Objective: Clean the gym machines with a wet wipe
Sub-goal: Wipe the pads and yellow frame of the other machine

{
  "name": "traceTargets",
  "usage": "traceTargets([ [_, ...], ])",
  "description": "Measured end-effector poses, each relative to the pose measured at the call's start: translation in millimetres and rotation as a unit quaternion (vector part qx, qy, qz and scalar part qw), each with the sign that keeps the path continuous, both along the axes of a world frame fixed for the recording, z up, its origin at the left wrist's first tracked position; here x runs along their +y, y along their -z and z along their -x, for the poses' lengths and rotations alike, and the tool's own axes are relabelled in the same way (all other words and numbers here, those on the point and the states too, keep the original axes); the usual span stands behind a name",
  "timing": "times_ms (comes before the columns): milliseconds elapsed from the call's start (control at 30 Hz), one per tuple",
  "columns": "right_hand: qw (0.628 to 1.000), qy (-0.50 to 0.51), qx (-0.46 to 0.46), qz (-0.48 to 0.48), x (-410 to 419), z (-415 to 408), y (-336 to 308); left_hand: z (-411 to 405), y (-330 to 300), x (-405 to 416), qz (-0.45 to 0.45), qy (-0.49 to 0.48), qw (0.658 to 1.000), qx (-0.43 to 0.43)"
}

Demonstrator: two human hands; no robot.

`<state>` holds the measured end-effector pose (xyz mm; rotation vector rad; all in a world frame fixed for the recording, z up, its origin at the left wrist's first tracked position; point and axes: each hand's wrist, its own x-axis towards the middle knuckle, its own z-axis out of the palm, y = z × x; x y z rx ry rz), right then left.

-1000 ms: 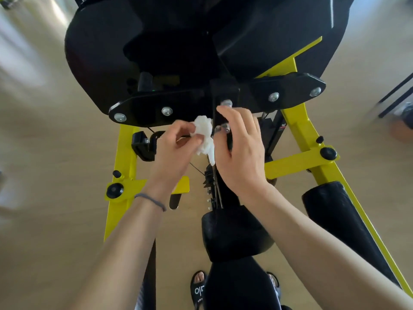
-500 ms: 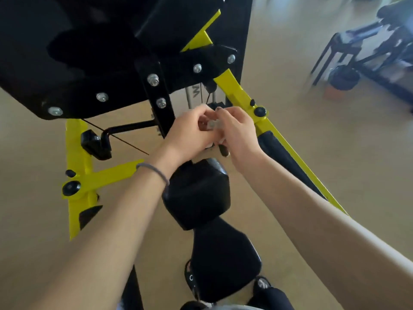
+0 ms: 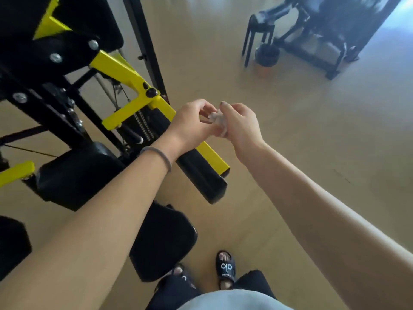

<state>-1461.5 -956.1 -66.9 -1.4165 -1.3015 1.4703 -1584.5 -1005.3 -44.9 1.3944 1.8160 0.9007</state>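
Note:
A crumpled white wet wipe [image 3: 218, 121] is pinched between both my hands in front of me, over the floor. My left hand [image 3: 192, 124] grips its left side, with a grey band on that wrist. My right hand [image 3: 241, 124] closes on the wipe's right side. The yellow and black gym machine [image 3: 125, 70] fills the left of the view, with black pads [image 3: 78, 173] low on it. My hands hang just right of its yellow frame and touch no part of it.
A black footrest pad [image 3: 163, 240] lies near my feet in black sandals [image 3: 225, 268]. Another dark gym machine [image 3: 312, 34] stands at the far right, with a small round dark object [image 3: 267, 55] on the floor beside it. Tan floor stretches in between.
My hands have come away from the machine's bolted black bracket and moved right, still holding the wipe. My view has swung right, so the machine now sits at the left.

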Motion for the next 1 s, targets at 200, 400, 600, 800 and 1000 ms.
traceTargets([
  [200, 0.998, 0.058, 0.034, 0.020, 1, -75, 5, -71, 14, 24, 0.008, 0.054, 0.998, 0.032],
  [400, 0.994, 0.106, 0.018, 0.015, 11, -136, 22, -128, 34, 49, -0.010, 0.134, 0.991, -0.010],
  [600, 0.990, 0.135, 0.037, 0.014, 82, -220, 35, -205, 38, 132, 0.004, 0.199, 0.980, -0.013],
  [800, 0.990, 0.138, 0.012, 0.015, 184, -307, 49, -289, 51, 239, 0.003, 0.199, 0.980, 0.021],
  [1000, 0.994, 0.100, -0.035, 0.019, 288, -333, 48, -318, 58, 342, 0.009, 0.162, 0.986, 0.042],
])
